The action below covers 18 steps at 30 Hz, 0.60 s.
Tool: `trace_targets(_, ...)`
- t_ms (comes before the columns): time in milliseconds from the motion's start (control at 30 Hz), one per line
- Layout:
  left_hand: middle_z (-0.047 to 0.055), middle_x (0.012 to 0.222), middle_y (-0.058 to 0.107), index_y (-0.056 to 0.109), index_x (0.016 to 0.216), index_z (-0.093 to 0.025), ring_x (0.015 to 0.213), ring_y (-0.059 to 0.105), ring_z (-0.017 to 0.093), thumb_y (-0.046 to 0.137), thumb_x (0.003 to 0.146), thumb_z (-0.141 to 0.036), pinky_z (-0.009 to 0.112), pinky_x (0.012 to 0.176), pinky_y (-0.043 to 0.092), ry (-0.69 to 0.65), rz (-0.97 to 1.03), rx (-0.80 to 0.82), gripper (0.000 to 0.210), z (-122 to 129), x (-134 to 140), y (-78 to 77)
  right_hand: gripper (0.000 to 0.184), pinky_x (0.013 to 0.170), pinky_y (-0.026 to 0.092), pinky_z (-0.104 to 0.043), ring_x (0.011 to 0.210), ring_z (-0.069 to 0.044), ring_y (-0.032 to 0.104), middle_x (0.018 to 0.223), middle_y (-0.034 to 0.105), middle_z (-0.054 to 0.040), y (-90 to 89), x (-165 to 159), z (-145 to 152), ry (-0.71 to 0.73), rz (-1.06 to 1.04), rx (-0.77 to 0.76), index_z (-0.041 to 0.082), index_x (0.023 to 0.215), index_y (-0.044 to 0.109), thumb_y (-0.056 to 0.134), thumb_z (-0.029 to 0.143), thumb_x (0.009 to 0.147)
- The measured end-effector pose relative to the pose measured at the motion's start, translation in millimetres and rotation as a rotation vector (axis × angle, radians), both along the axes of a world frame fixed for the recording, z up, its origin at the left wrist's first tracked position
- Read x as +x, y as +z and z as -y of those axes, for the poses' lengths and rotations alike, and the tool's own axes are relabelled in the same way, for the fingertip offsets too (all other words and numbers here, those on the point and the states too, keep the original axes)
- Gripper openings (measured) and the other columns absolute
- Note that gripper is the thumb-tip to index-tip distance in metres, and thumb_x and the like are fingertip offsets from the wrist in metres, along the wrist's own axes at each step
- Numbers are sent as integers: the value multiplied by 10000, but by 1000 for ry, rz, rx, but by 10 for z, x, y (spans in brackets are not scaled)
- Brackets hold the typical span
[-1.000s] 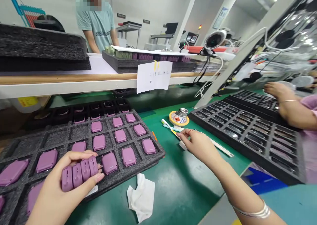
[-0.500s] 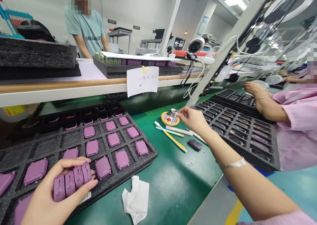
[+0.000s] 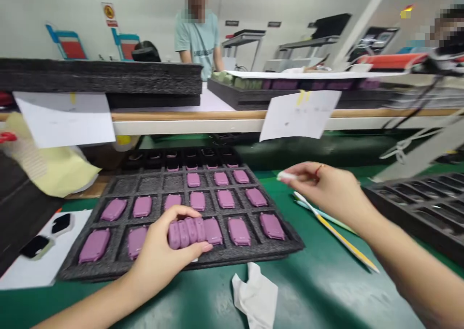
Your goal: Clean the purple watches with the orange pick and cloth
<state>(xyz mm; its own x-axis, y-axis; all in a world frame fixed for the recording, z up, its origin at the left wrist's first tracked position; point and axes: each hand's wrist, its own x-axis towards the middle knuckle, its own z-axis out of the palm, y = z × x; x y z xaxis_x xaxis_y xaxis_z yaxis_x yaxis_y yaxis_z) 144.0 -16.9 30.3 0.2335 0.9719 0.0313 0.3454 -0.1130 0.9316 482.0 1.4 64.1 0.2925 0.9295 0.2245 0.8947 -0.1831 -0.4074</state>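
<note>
My left hand (image 3: 163,247) is closed around a row of several purple smartwatch cases (image 3: 186,232), held side by side above the front of a black foam tray (image 3: 119,266). More purple cases (image 3: 239,231) lie singly in the tray's compartments. To the right of the tray, my right hand (image 3: 319,181) pinches a small white wad (image 3: 286,175) between thumb and fingers; its material is hard to make out. Beneath that hand lie a yellow-and-white toothbrush (image 3: 344,244) and a light blue stick-like tool (image 3: 337,219). A crumpled white tissue (image 3: 255,295) rests in front of the tray.
Another foam tray (image 3: 416,213) stands at the right. Two watch cases (image 3: 38,247) lie on white paper (image 3: 21,273) at the left. A shelf (image 3: 181,126) crosses above the bench, bearing foam blocks (image 3: 101,78) and hanging paper sheets (image 3: 300,116). A person (image 3: 197,34) stands behind it.
The view has turned left. My right hand has moved from beside the round metal-topped container toward the tray, pinching the white wad. My left hand still grips the purple cases.
</note>
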Motion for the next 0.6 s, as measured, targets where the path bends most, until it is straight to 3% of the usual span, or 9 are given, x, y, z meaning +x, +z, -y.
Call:
trace_targets(33,26,1062,734,659,967,-248,991,696,265,814,667,-316,385,859,555,-2,2,10,345,3,-2,8,138,702,593,-267,770,-185,756,878,789,-39,-34,-259,65,117,-72,29,202,962,722,700,329,911)
trace_targets(67,29,1073,732,654,965,-245,1017,686,265,811,673,-303,382,866,550,-5,8,17,337,6,-4,17,121,673,597,-262,758,-181,755,890,789,-46,-64,-512,137,331,-197,121,203,945,717,692,318,916)
trace_targets(133,30,1061,729,644,962,-237,1041,675,260,812,683,-287,383,898,538,-24,31,28,329,12,-7,33,58,686,594,-256,755,-158,737,861,768,-25,-103,-955,269,675,-234,324,223,920,708,655,236,938)
trace_targets(200,28,1043,727,636,964,-233,1048,673,253,820,693,-276,381,924,527,-51,55,32,330,14,-8,42,84,721,590,-247,762,-141,716,845,742,-17,-118,-1265,346,833,-212,465,214,932,683,641,140,936)
trace_targets(333,16,1017,731,631,968,-236,1021,683,238,828,701,-258,361,906,528,-62,80,19,332,9,1,32,115,692,587,-277,749,-157,671,840,694,-38,-143,-1499,371,875,-141,503,190,921,637,587,90,950)
trace_targets(467,12,997,745,634,969,-241,1026,690,249,833,698,-263,353,871,531,-66,79,-2,336,1,23,17,156,648,580,-297,729,-176,638,839,678,-54,-189,-1499,399,873,-10,451,170,954,642,518,77,972)
trace_targets(600,1,951,746,630,946,-243,969,701,242,843,687,-266,333,800,543,-51,72,-16,336,-2,44,19,218,641,576,-306,737,-189,631,850,681,-75,-220,-1490,415,846,43,530,133,1014,660,512,-2,929)
